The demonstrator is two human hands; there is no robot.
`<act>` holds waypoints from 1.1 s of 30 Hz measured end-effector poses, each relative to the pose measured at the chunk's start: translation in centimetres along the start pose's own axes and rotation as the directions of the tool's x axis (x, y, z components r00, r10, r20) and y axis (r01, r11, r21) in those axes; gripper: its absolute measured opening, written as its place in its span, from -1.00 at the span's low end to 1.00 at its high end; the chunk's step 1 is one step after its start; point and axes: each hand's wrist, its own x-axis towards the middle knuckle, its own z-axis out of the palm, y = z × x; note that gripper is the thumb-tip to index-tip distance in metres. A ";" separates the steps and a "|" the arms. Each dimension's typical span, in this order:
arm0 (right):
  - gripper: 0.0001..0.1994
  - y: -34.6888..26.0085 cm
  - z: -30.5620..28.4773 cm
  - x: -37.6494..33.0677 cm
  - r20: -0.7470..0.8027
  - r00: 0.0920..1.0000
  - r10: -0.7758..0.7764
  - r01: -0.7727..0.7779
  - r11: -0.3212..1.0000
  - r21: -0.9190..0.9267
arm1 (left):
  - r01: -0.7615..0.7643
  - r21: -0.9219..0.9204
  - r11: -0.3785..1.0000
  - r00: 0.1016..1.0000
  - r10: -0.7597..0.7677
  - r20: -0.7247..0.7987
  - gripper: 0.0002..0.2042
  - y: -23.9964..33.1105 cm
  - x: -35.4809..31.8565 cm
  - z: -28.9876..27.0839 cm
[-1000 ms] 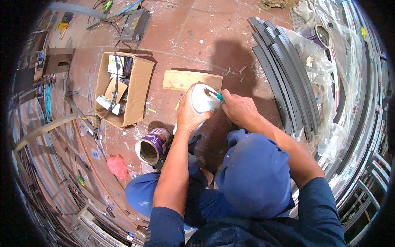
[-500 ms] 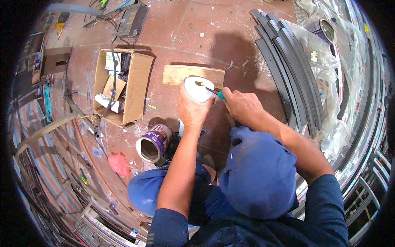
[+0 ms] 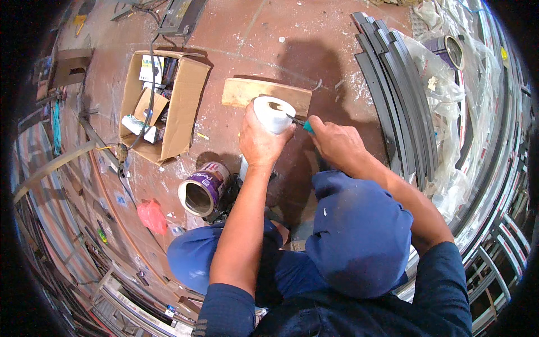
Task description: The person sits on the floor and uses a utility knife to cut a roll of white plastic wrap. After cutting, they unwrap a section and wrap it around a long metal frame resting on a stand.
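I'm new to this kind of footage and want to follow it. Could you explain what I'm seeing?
There's no machine here, just a person, filmed from above by a wide fisheye camera worn on the head, so straight edges look bent. The left hand grips a hollow white cylinder; the right hand holds a teal-handled tool, its dark end at the cylinder's rim. On the reddish floor are a wooden board, cardboard box, purple can and dark grey strips.

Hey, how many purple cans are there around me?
2. One purple can is beside your left knee; the second can is at the upper right, on or among the clear plastic. More may be hidden.
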 end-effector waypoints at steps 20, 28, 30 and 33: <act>-0.82 -0.6 -0.6 0.5 0.039 0.999 -0.011 0.012 1.000 -0.006 | 0.065 0.055 0.996 0.997 -0.067 0.029 0.01 -0.4 0.0 0.1; -0.83 -0.7 -0.7 1.7 0.037 0.999 0.023 -0.024 1.000 0.017 | 0.088 0.070 0.994 0.993 -0.093 0.073 0.04 1.2 0.0 -0.4; -0.82 -1.0 -0.7 1.4 0.046 0.999 0.028 -0.029 1.000 0.005 | 0.094 0.054 0.994 0.992 -0.098 0.079 0.02 0.9 0.2 -0.6; -0.81 -0.8 -0.4 0.9 0.032 0.999 0.008 -0.007 0.999 -0.049 | 0.055 -0.016 0.998 0.997 -0.054 0.057 -0.07 0.2 0.3 -0.7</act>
